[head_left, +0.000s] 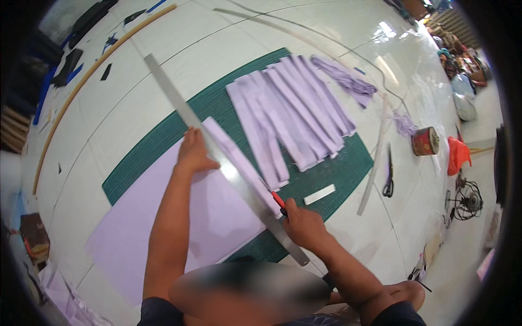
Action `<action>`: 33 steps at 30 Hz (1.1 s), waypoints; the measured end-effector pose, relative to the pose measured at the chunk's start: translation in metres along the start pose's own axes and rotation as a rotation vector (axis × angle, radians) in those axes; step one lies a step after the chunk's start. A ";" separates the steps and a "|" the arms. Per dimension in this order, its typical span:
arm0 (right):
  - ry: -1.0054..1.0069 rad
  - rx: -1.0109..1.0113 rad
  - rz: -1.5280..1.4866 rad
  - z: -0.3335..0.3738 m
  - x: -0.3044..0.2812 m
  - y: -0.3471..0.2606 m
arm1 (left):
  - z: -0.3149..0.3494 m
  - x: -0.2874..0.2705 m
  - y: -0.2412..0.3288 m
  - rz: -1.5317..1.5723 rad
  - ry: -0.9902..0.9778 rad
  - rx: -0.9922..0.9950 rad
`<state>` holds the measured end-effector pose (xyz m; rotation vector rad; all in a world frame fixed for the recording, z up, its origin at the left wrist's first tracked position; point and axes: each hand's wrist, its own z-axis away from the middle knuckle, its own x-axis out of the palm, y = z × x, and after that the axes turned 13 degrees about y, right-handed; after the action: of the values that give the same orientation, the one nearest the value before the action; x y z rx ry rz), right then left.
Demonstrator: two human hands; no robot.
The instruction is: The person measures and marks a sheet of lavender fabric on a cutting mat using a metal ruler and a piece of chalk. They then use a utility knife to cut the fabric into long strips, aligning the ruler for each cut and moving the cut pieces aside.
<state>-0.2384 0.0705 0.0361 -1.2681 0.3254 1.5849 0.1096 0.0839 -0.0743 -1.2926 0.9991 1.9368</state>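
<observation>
My left hand (194,153) presses down with thumb and fingers apart at the edge of a long metal ruler (239,182). Beneath the ruler lies a folded lilac fabric (212,217), with a narrow strip (231,144) of it showing along the ruler's right side. My right hand (303,224) is closed round a red utility knife (278,200), its tip at the fabric beside the ruler. Under everything is a dark green cutting mat (147,163). Several cut lilac strips (296,114) lie side by side on the mat's right half.
A small white block (319,194) rests on the mat. To the right are black scissors (389,174), a clear ruler (372,168), a round tin (424,142) and bunched lilac fabric (348,80). A long wooden stick (81,84) curves across the left; a fan (467,200) stands far right.
</observation>
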 end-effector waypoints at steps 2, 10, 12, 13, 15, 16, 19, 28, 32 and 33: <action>0.187 0.084 -0.140 0.015 -0.005 0.010 | -0.003 -0.005 0.007 0.109 0.175 -0.073; 0.087 0.165 -0.335 0.055 0.026 0.037 | -0.048 -0.015 0.039 -0.221 0.356 -0.052; 0.102 0.175 -0.381 0.065 0.037 0.037 | -0.051 -0.013 0.040 -0.157 0.339 -0.077; 0.103 0.162 -0.381 0.069 0.043 0.037 | -0.053 -0.012 0.037 -0.124 0.337 -0.089; 0.105 0.137 -0.381 0.074 0.055 0.039 | -0.054 -0.011 0.027 0.000 0.355 -0.101; 0.082 0.135 -0.366 0.073 0.059 0.039 | -0.054 -0.011 0.022 0.062 0.362 -0.110; 0.066 0.097 -0.330 0.064 0.066 0.036 | -0.063 -0.010 0.013 0.070 0.368 -0.005; 0.261 -0.246 -0.201 -0.077 0.063 -0.053 | -0.102 -0.033 0.005 -0.109 0.105 0.150; 0.217 -0.247 -0.100 -0.135 0.070 -0.079 | -0.120 -0.034 0.023 -0.226 -0.104 0.076; 0.214 -0.248 -0.093 -0.143 0.067 -0.084 | -0.123 -0.034 0.026 -0.237 -0.125 0.064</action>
<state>-0.0827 0.0388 -0.0473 -1.6270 0.2037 1.4451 0.1599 -0.0360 -0.0661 -1.1807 0.8016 1.7671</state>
